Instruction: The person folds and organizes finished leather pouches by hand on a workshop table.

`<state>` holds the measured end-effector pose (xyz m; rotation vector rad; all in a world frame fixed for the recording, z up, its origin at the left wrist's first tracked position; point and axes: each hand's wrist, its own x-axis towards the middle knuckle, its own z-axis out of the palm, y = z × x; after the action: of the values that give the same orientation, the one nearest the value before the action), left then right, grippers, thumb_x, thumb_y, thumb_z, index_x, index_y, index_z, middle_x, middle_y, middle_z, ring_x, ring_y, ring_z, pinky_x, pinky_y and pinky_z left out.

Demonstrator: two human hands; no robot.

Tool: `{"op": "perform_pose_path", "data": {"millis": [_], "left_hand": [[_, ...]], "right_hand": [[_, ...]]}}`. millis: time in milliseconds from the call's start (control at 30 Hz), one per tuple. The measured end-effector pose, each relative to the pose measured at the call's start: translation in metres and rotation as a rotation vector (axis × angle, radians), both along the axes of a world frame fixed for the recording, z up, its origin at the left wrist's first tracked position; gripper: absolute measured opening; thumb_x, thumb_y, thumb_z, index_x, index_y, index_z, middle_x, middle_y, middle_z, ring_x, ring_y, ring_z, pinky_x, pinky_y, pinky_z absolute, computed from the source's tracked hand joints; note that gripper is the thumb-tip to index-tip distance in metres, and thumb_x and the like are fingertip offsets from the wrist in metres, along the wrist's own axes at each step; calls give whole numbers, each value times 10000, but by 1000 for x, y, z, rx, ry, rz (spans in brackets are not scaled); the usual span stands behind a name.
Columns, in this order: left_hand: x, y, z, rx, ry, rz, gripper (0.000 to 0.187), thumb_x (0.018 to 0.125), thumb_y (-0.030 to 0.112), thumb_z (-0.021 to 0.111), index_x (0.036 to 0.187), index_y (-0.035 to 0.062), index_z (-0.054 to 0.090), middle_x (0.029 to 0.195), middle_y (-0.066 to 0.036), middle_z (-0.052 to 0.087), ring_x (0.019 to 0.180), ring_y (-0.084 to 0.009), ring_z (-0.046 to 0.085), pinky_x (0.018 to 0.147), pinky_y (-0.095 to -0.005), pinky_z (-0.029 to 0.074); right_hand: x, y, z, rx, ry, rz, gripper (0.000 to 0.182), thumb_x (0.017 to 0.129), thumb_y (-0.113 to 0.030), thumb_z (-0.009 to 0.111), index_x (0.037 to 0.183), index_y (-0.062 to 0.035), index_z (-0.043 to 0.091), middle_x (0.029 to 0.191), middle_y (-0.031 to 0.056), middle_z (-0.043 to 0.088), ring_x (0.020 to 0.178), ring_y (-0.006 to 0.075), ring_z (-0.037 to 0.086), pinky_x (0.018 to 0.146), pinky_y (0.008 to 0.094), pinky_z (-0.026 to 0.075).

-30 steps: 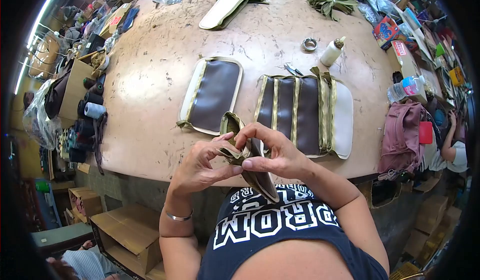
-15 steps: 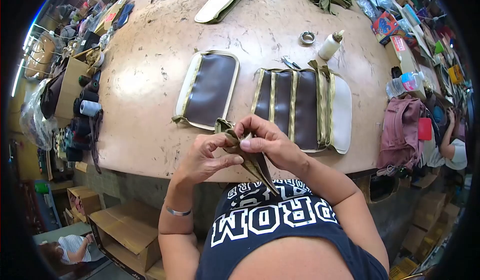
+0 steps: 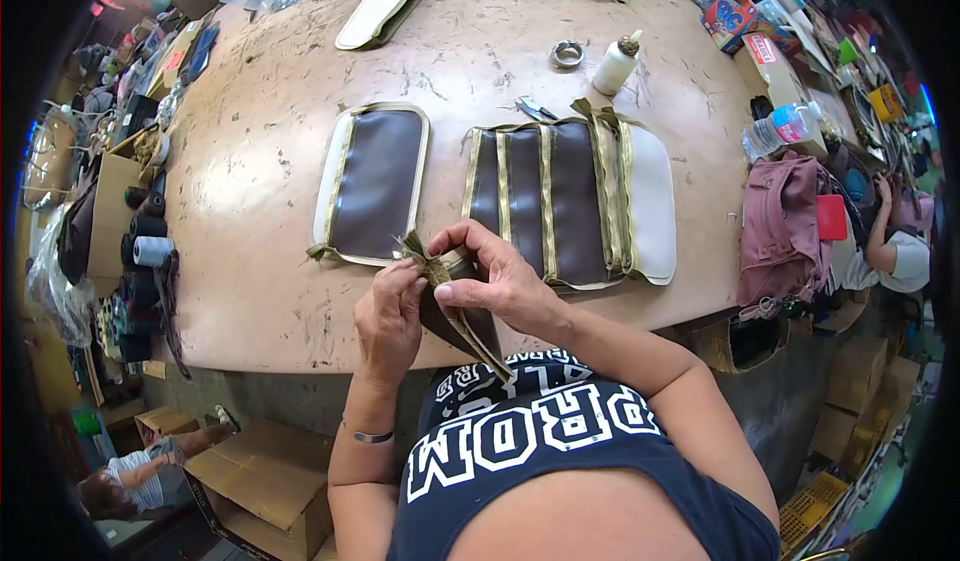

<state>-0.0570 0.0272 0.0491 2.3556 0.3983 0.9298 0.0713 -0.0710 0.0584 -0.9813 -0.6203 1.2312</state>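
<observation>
Over the table's front edge, both my hands grip a dark brown panel edged with an olive zipper strip [image 3: 474,339]; the panel hangs down toward my shirt. My left hand [image 3: 389,316] pinches the strip's top end, where loose olive fabric sticks up. With thumb and bent fingers, my right hand [image 3: 497,286] closes on the same end from the other side. Just beyond lies a brown panel with pale edging [image 3: 377,181]. Right of it rests an overlapping stack of brown panels [image 3: 522,186] with olive-gold zipper strips and a whitish panel [image 3: 650,206] at its right end.
Behind the stack are small snips [image 3: 536,110], a metal ring [image 3: 567,55] and a white bottle [image 3: 616,65]. Thread spools [image 3: 152,252] line the left edge. At the right sit a pink bag [image 3: 785,226], a water bottle [image 3: 780,131] and another person's arm [image 3: 882,226].
My hands have turned the piece, so more of its brown face and the top end show. My left fingers have closed in at the strip. The camera view has shifted.
</observation>
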Motion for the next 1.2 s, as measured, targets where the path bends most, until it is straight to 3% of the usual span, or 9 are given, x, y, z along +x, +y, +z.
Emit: {"op": "perform_pose_path", "data": {"millis": [233, 433, 533, 633, 767, 833, 933, 1100, 1200], "left_hand": [[-13, -1, -12, -108, -150, 82, 83, 839, 17, 483, 908, 27, 438, 726, -116, 540, 589, -233, 530, 537, -311, 437], [-28, 14, 48, 255, -265, 23, 129, 826, 40, 520, 931, 32, 446, 661, -84, 551, 527, -202, 534, 558, -322, 462], [-20, 13, 47, 330, -126, -24, 192, 779, 30, 576, 929, 41, 456, 691, -97, 578, 542, -219, 558, 569, -330, 474], [-13, 11, 17, 115, -19, 20, 121, 813, 41, 541, 885, 38, 444, 650, -90, 552, 518, -247, 534, 515, -322, 441], [-3, 6, 3, -231, 26, 64, 75, 863, 79, 479, 870, 29, 423, 608, -92, 513, 501, -217, 507, 483, -280, 406], [3, 8, 0, -321, -9, 33, 87, 883, 104, 453, 867, 26, 418, 599, -94, 502, 498, -192, 496, 477, -261, 395], [7, 10, -1, -434, 79, 28, 104, 898, 124, 430, 873, 24, 414, 632, -84, 525, 536, -131, 497, 498, -250, 399], [19, 8, -13, -573, 12, 2, 131, 914, 148, 398, 879, 23, 413, 688, -86, 566, 590, -105, 515, 540, -232, 413], [19, 7, -15, -603, 40, 1, 146, 920, 160, 383, 883, 22, 411, 700, -92, 574, 598, -106, 520, 552, -230, 418]], "right_hand": [[23, 11, -6, 55, -33, -32, 327, 776, -170, 606, 1056, -40, 498, 928, 27, 538, 868, 94, 510, 759, 219, 416], [172, 68, -58, -458, -1565, -347, 243, 765, -226, 549, 917, -39, 582, 972, 141, 580, 923, 307, 548, 793, 374, 447], [209, 81, -69, -1103, -1627, -58, 289, 745, -226, 555, 982, -65, 601, 1007, 134, 591, 967, 300, 553, 794, 410, 450], [214, 89, -78, -1126, -1570, -102, 317, 724, -217, 578, 998, -58, 600, 1014, 140, 594, 968, 302, 555, 806, 407, 446], [221, 85, -96, -702, -1618, -162, 228, 740, -184, 567, 901, -24, 571, 917, 191, 584, 899, 342, 551, 763, 407, 439], [209, 86, -81, -151, -1505, -629, 149, 770, -123, 545, 840, 6, 519, 797, 187, 534, 786, 371, 514, 699, 421, 417], [155, 73, -4, -104, -871, -543, 208, 875, -181, 471, 968, -21, 567, 614, 44, 528, 507, 102, 512, 414, 242, 393], [65, 15, 30, 72, -1392, -81, 261, 809, -175, 538, 1049, -73, 553, 774, 100, 546, 708, 276, 557, 604, 337, 453], [36, -4, 36, 10, -1571, -14, 293, 735, -204, 611, 1004, -107, 547, 708, 50, 506, 615, 216, 538, 552, 318, 419]]}}
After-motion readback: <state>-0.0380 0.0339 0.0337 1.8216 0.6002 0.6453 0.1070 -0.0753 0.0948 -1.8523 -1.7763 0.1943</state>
